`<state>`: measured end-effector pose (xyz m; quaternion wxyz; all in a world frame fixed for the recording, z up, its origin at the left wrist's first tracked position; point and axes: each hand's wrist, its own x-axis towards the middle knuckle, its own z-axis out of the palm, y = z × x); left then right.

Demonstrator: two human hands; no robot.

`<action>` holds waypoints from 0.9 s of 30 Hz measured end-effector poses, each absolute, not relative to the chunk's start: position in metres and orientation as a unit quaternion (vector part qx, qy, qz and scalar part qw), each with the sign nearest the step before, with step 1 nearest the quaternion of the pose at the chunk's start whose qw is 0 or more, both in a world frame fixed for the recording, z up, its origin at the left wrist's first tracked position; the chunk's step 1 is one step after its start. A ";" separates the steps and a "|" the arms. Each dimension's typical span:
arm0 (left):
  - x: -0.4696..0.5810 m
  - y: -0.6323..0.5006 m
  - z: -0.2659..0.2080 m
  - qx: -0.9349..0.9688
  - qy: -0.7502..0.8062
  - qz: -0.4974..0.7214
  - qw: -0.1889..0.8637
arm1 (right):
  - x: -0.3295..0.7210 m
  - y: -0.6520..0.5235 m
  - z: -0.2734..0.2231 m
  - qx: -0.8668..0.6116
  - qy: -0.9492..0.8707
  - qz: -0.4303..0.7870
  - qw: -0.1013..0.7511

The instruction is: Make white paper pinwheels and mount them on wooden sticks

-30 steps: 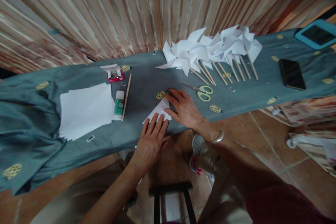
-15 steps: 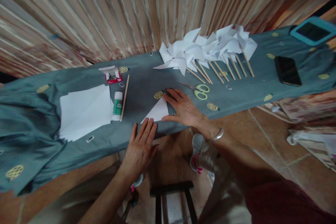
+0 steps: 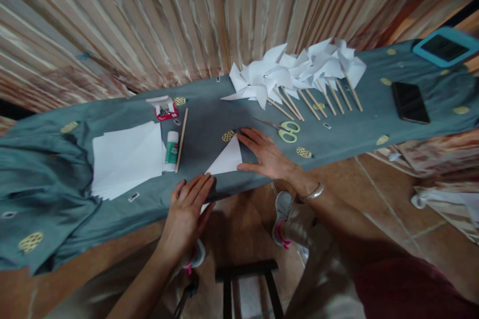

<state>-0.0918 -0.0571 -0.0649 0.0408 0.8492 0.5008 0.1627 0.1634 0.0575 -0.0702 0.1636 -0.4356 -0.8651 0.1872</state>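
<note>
A white paper triangle [image 3: 226, 157] lies flat near the front edge of the cloth-covered table. My left hand [image 3: 190, 205] has its fingers stretched out, with the tips at the triangle's lower left corner. A small white patch shows by its thumb; I cannot make out what it is. Along the triangle's right side rests my right hand [image 3: 267, 155], thumb and fingers apart, the thumb touching the lower right corner. Green-handled scissors [image 3: 287, 131] lie just beyond my right hand. To the left are a glue stick [image 3: 172, 151] and a thin wooden stick [image 3: 181, 140].
A stack of white paper [image 3: 127, 159] sits left, with an open red box [image 3: 165, 110] of small metal pieces behind it. Several white pinwheels [image 3: 277, 72] on sticks line the back. A black phone [image 3: 410, 102] and a blue-framed device [image 3: 445, 46] lie right. A dark stool [image 3: 246, 270] stands below.
My left hand has slid left and toward me, off the triangle's lower edge to its left corner. My right hand has barely moved. The whole view has shifted slightly.
</note>
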 end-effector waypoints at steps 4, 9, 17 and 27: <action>-0.092 -0.046 -0.060 0.803 0.533 0.251 0.088 | 0.167 0.059 -0.070 -0.453 -0.818 0.245 0.258; -0.091 -0.036 -0.055 0.757 0.579 0.266 0.143 | 0.162 0.057 -0.063 -0.444 -0.777 0.317 0.314; -0.090 -0.020 -0.053 0.754 0.581 0.244 0.187 | 0.150 0.033 -0.044 -0.352 -0.818 0.347 0.294; -0.075 -0.010 -0.040 0.509 0.643 0.373 0.434 | 0.151 0.015 -0.047 -0.290 -0.907 0.155 0.262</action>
